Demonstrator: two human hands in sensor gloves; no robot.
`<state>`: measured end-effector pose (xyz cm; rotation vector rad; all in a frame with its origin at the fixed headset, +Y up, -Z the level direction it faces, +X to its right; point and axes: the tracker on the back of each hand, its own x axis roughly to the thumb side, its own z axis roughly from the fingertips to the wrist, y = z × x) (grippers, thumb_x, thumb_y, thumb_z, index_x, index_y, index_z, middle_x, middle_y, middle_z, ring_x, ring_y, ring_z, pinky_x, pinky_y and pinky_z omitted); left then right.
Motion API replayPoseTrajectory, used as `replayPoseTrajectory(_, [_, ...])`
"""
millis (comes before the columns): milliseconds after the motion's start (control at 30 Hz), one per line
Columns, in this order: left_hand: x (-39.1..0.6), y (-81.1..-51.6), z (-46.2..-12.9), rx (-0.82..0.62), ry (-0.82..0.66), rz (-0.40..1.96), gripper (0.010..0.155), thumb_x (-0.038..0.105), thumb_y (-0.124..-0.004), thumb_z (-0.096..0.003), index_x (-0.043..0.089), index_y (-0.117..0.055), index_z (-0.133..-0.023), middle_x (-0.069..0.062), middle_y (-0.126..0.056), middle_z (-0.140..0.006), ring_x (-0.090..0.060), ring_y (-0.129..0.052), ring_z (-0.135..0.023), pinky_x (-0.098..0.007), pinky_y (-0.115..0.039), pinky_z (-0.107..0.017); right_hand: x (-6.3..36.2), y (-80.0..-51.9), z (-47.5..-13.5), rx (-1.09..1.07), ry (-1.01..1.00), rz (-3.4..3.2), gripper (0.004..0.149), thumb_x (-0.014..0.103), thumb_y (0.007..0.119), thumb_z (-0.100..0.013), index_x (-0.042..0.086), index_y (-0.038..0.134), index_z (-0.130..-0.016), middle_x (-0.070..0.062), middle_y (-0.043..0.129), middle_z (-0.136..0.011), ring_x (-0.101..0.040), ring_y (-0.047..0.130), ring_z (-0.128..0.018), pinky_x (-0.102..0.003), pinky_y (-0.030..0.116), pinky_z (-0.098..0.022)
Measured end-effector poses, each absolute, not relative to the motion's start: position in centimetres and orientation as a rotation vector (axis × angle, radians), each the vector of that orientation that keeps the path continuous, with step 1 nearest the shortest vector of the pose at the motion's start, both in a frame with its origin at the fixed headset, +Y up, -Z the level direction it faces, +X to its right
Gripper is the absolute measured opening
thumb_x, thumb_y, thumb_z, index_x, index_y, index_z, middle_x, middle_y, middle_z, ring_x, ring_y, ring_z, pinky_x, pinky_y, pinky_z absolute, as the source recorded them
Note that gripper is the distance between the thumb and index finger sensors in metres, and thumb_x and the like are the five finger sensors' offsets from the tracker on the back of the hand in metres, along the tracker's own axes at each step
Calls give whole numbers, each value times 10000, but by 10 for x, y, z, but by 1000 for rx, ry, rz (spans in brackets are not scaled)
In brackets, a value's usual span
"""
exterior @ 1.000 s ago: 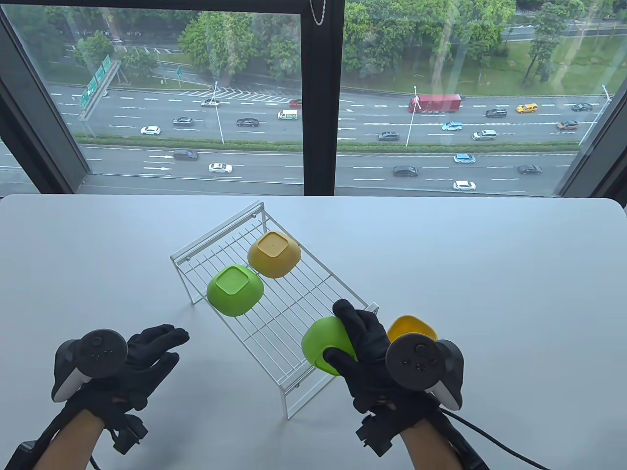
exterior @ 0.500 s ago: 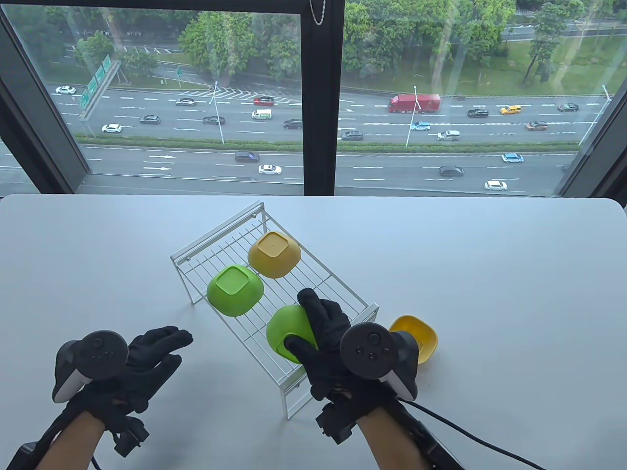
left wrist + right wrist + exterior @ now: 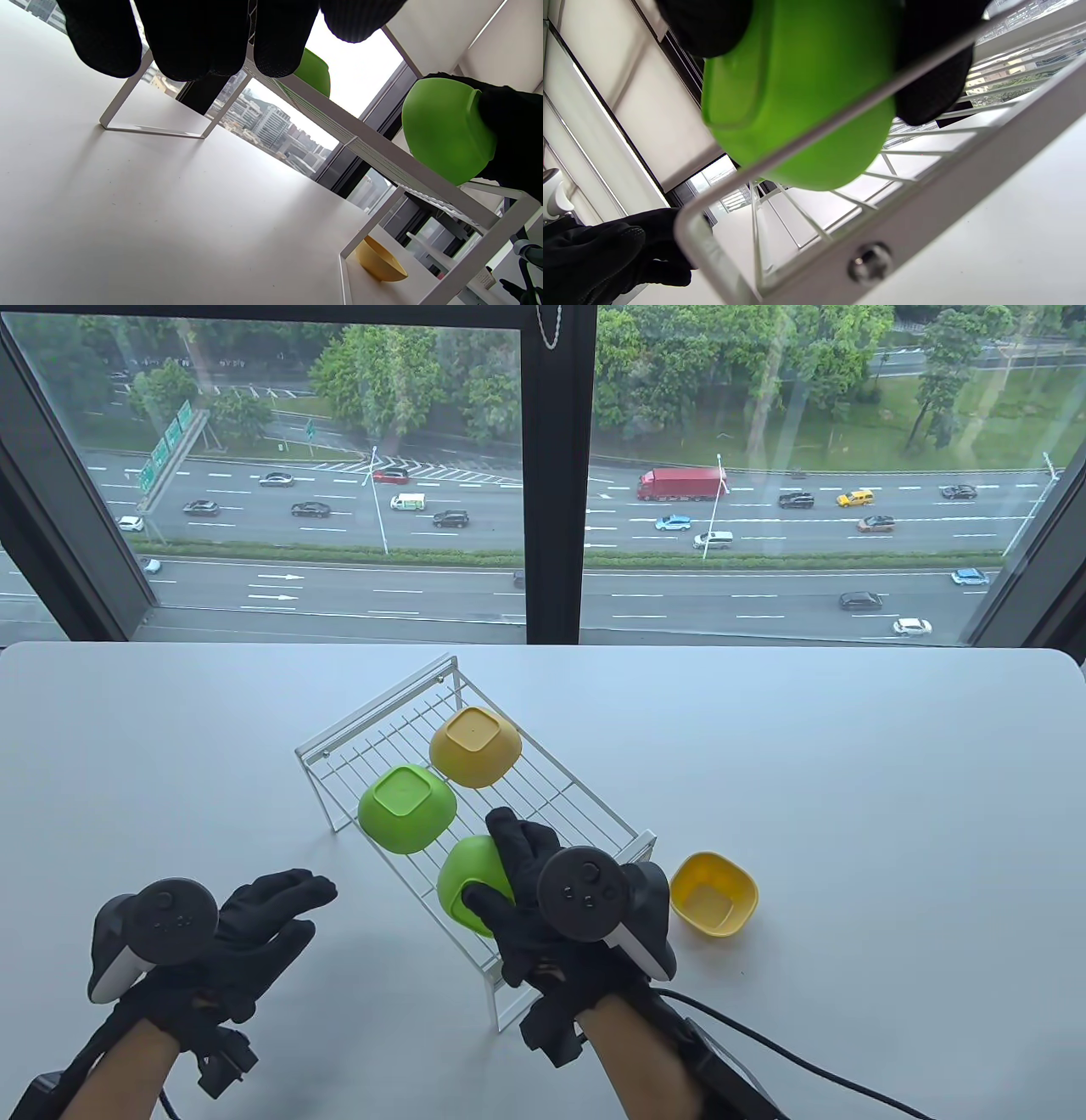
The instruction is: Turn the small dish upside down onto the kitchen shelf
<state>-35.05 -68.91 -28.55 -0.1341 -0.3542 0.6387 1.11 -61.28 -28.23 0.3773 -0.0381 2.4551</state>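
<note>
The right hand (image 3: pixel 543 899) grips the green bowl (image 3: pixel 469 882) bottom-up over the rack (image 3: pixel 543 806); the left hand (image 3: pixel 246 920) hangs open.

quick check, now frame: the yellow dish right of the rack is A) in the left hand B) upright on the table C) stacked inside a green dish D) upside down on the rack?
B. The yellow dish sits open side up on the white table, just right of the wire shelf and apart from both hands.
</note>
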Motion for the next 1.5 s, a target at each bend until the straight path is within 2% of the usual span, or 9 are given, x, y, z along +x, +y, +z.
replayPoseTrajectory(600, [-353,-688,-288,-156,-351,661,649,559,-598,-454,318,-680,-1052,-45,-599,-1157,-322,-685,-980,-576,-696,-714,5,-621,-290,312,22,2486,766,509,741,-497,133,477,-1110,-208,638,-1082,-415,897,-777,-465,965,-412])
replayPoseTrajectory(633, [-353,-688,-288,-154,-351,662,649,558,-598,-454,319,-679,-1052,-47,-600,-1157,-323,-685,-980,-577,-695,-713,6,-623,-291,288,22,2485,764,508,737,-503,119,479,-1107,-219,647,-1069,-421,893,-776,-471,945,-473])
replayPoseTrajectory(700, [-354,-687,-288,-147,-351,669,650,558,-598,-454,317,-681,-1052,-48,-600,-1156,-324,-685,-979,-576,-695,-713,6,-625,-293,313,-60,2477,740,507,717,-500,111,514,-1092,-210,716,-1020,-371,954,-676,-438,993,-380])
replayPoseTrajectory(933, [-353,-689,-289,-180,-341,663,653,561,-596,-456,319,-673,-1057,-51,-586,-1163,-328,-676,-986,-580,-689,-717,7,-628,-296,299,87,2411,722,497,698,-510,102,533,-1091,-271,716,-1015,-417,938,-651,-448,934,-428])
replayPoseTrajectory(1167, [-352,-690,-289,-186,-344,667,654,561,-595,-455,318,-672,-1057,-52,-586,-1162,-328,-674,-986,-581,-687,-718,-13,-629,-286,267,2,2625,669,491,672,-546,121,553,-1091,-219,664,-1063,-405,856,-805,-498,867,-529])
replayPoseTrajectory(1233, [-352,-689,-289,-185,-347,666,654,561,-594,-455,319,-672,-1058,-49,-584,-1163,-328,-673,-987,-581,-687,-718,-17,-633,-284,224,-37,2689,557,376,696,-564,132,646,-1061,-176,660,-1077,-424,670,-928,-575,681,-668])
replayPoseTrajectory(1300, [-351,-690,-289,-188,-351,664,653,561,-594,-456,320,-670,-1058,-53,-584,-1163,-328,-673,-986,-580,-688,-717,-17,-632,-284,252,-136,2720,536,380,702,-555,140,695,-1034,-152,744,-1038,-390,713,-921,-564,702,-659])
replayPoseTrajectory(1367, [-351,-690,-289,-192,-354,662,654,561,-594,-456,319,-671,-1058,-52,-585,-1163,-327,-674,-986,-582,-686,-718,-17,-632,-284,227,-25,2700,534,368,691,-563,132,679,-1042,-159,724,-1048,-396,703,-925,-576,678,-671])
replayPoseTrajectory(1500, [-351,-690,-289,-192,-356,666,653,561,-594,-457,319,-672,-1058,-52,-587,-1163,-327,-675,-986,-581,-687,-718,-16,-632,-285,234,-77,2704,539,374,692,-552,126,699,-1031,-161,756,-1031,-394,740,-907,-566,711,-652])
